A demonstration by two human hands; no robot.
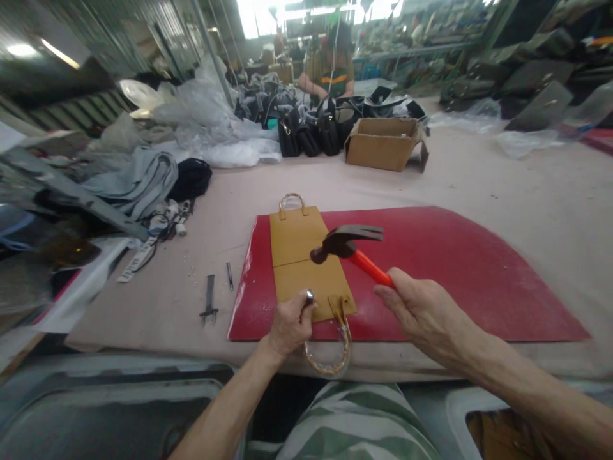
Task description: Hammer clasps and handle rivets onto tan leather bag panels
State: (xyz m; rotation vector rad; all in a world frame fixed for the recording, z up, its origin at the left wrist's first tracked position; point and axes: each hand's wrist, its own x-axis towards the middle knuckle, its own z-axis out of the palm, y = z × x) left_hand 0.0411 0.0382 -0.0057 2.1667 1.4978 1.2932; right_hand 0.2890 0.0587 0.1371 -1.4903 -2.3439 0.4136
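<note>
Two bare hands busy, tools in both. Nearest: a curved handle [330, 369] of the tan panel [299, 236], reaching past the near edge of the red board [407, 255]. Left hand [288, 324] closed round a metal-topped tool [309, 296], low over the panel's near end; tip hidden. Right hand [414, 300] wrapped on the hammer [345, 241], right of the panel — head raised over it. Reads as a hammering step; a blow from here calls for a steady tool, fingers clear, head square to the metal top. Panel lies flat on the board, beyond the left hand, left of the right. Farther: cardboard box [378, 150] on the tabletop [479, 166] — black bags [289, 134] beside.
</note>
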